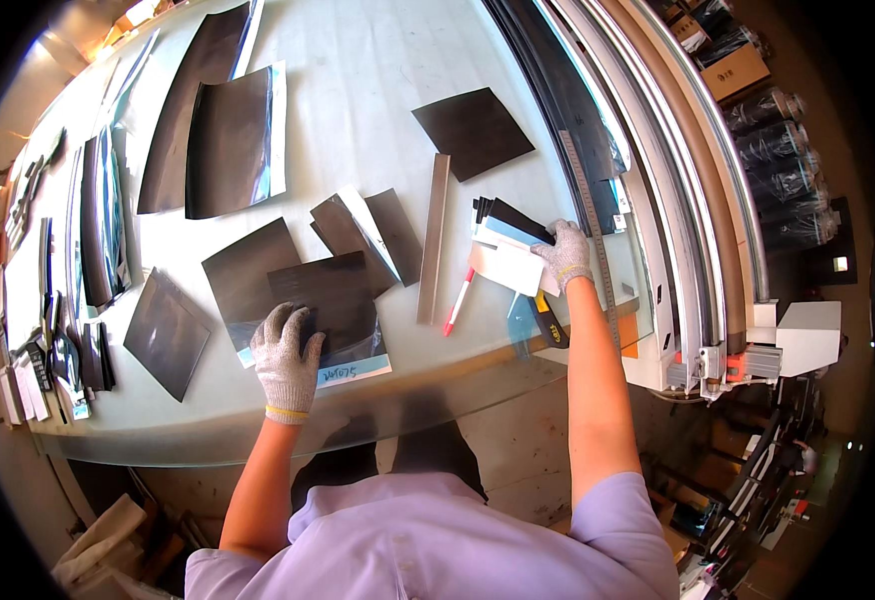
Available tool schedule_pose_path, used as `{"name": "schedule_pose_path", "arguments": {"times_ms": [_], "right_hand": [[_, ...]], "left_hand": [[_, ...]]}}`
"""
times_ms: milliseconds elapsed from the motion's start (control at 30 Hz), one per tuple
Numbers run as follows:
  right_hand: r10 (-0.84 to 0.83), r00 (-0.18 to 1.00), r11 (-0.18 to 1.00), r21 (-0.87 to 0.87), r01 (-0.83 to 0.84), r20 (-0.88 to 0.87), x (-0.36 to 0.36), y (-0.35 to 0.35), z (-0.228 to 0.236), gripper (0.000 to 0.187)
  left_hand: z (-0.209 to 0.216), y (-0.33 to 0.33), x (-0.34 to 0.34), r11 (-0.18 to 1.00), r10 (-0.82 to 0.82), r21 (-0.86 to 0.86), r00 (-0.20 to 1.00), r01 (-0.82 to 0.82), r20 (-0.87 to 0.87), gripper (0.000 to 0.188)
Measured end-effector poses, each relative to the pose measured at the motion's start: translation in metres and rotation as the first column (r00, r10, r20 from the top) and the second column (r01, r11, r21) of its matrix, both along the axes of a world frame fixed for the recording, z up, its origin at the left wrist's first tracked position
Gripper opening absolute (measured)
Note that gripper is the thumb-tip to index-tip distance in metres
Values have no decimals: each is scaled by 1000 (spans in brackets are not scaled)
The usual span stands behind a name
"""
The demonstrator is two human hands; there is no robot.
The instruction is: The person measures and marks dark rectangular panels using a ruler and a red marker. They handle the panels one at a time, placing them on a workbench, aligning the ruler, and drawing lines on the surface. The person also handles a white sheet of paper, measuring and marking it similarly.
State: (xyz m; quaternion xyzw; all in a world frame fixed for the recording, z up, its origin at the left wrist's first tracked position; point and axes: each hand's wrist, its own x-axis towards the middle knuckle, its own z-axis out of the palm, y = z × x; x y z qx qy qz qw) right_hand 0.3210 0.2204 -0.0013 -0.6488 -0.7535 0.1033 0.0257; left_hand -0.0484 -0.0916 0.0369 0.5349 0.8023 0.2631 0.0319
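Note:
Both my hands wear light knitted gloves. My left hand (288,360) lies with fingers stretched over the lower left part of a dark film sheet (330,285), which has a pale, handwritten strip along its near edge. Further right, my right hand (566,256) closes on the edge of a fanned stack of small dark and white pieces (506,262). Beside that stack lie a red-and-white marker (460,302) and a yellow-and-black utility knife (550,320). A narrow brown strip (435,240) rests between my hands.
More dark sheets lie about, including a square one (474,132) and a tilted one (168,333). Large curled sheets (230,145) sit at the far left. A steel ruler (590,220) and a long machine rail (693,180) run along the right. The glass table edge (438,400) is near me.

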Motion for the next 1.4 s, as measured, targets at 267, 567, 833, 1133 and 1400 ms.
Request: {"name": "schedule_pose_path", "arguments": {"times_ms": [267,567,833,1133,1400], "right_hand": [[67,922,998,23,-63,-381,32,18,-5,19],[228,873,939,335,-80,-430,-5,-27,94,16],[386,671,906,124,-405,-633,-80,-146,128,16],[-441,-35,892,-434,-127,-897,-74,-213,86,24],[-562,142,822,-569,-14,-815,-103,-233,98,33]], "left_hand": [[0,8,2,999,-9,-38,996,12,86,39],[25,42,32,990,-141,48,977,135,160,45],[63,86,94,897,-420,-14,860,442,289,38],[66,63,87,951,60,-115,192,288,979,19],[86,48,98,988,-56,38,120,151,991,30]]}}
